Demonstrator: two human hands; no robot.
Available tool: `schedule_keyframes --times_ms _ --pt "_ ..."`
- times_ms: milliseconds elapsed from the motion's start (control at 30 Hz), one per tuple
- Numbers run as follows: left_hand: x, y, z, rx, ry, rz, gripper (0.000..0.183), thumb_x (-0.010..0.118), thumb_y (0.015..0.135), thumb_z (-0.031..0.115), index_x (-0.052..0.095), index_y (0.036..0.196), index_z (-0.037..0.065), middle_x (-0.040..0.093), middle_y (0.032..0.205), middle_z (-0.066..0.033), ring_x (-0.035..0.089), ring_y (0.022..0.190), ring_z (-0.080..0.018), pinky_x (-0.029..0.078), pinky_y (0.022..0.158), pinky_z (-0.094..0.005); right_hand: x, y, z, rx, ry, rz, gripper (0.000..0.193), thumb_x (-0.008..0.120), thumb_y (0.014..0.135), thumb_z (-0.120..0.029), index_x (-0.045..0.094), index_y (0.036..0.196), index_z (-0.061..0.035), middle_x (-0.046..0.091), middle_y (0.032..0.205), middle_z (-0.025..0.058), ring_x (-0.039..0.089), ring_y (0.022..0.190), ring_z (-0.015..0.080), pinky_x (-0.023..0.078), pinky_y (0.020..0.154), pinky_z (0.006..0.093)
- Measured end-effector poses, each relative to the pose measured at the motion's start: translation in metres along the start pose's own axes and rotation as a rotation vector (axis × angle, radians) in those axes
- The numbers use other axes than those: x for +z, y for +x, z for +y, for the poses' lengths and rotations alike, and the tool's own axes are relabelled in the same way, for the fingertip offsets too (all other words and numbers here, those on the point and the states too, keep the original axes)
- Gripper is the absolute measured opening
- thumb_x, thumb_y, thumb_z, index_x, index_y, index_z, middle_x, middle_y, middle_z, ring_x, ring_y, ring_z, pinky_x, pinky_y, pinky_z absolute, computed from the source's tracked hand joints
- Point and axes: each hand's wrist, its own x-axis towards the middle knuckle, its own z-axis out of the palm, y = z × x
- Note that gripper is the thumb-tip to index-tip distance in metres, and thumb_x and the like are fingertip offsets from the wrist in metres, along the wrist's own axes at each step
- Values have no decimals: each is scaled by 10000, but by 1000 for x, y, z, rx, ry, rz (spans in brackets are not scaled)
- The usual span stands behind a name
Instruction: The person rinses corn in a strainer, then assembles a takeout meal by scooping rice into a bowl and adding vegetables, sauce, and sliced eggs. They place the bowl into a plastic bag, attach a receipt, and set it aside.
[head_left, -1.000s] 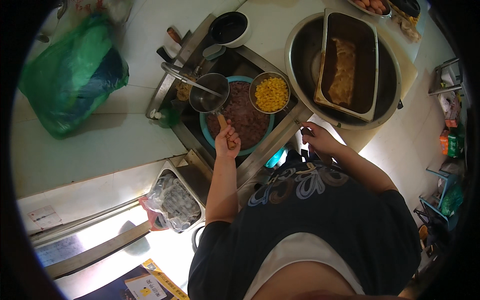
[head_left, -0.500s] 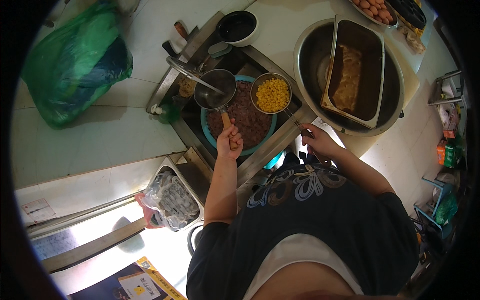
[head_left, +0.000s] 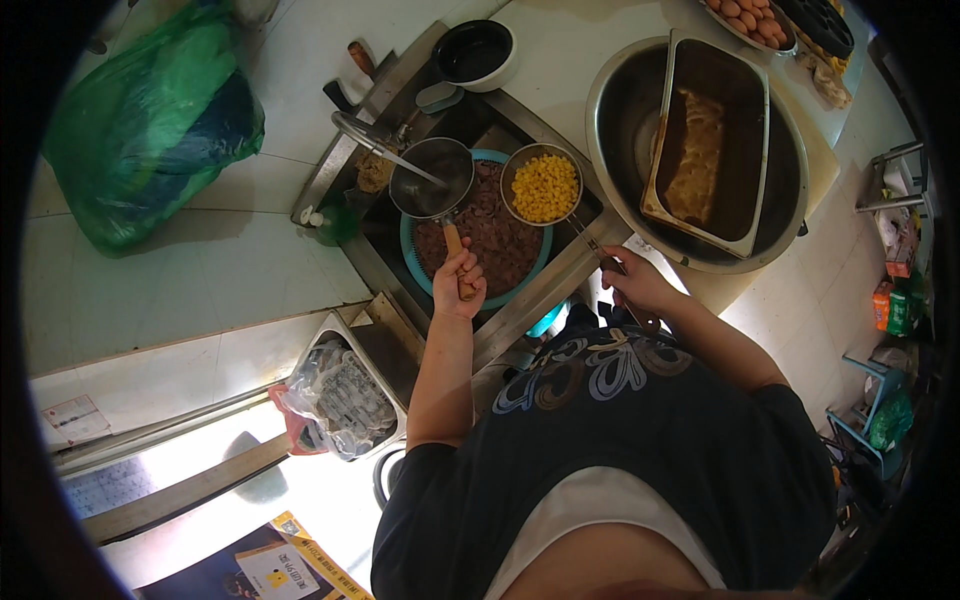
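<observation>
My left hand [head_left: 460, 284] is closed round the wooden handle of a metal saucepan [head_left: 418, 198], held under the tap [head_left: 365, 133]. Water runs from the spout into the pan. In my right hand [head_left: 637, 280] is the dark handle of a strainer [head_left: 578, 222], its bowl full of yellow corn kernels [head_left: 546, 188]. Both vessels hang above a blue basket [head_left: 409, 242] in the sink. Chunks of brownish-red meat [head_left: 497, 245] fill that basket, partly hidden by the pan and strainer.
Right of the sink stands a large steel basin [head_left: 600, 150] holding a stained rectangular pan [head_left: 757, 160]. A white-rimmed black bowl [head_left: 473, 54] sits behind the sink, eggs [head_left: 745, 20] at the far right. A green bag [head_left: 150, 130] lies left, a bagged bin [head_left: 350, 395] nearer.
Hardly anything differs. The saucepan under the running water has shifted very slightly; both hands keep their grips and the strainer stays in place.
</observation>
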Motion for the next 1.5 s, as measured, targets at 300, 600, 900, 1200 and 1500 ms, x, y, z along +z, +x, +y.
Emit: schedule_keyframes --times_ms 300,600,900,1200,1500 --pt "15 -13 -3 58 81 103 154 469 943 113 501 1089 79 473 694 3 408 485 -80 349 441 -225 2 -3 -10 31 30 -15 508 519 908 -75 325 1376 -45 559 807 53 505 571 121 433 510 257" --pt "9 -22 -7 -1 95 38 225 507 910 93 492 1134 95 469 697 0 419 489 -95 371 440 -237 0 3 -5 12 -45 -8 515 521 904 -93 323 1375 -33 579 832 67 534 574 128 450 511 262" --pt "22 -47 -26 5 404 97 359 560 856 41 429 1185 95 458 688 -20 457 455 -128 365 399 -287 -1 8 0 -9 -6 -33 542 523 895 -103 312 1390 -39 578 817 62 541 572 129 455 502 266" --pt "43 -51 -42 34 768 165 423 569 851 38 389 1233 72 470 710 -57 461 439 -145 361 396 -298 -4 13 14 -14 -40 -28 557 522 882 -101 309 1395 -52 590 835 59 543 579 125 455 519 261" --pt "52 -51 -46 115 949 168 434 574 824 36 405 1224 45 502 763 -70 461 427 -149 370 384 -286 -3 9 8 -3 -75 -25 552 506 879 -102 314 1395 -56 608 834 56 564 589 130 469 533 284"
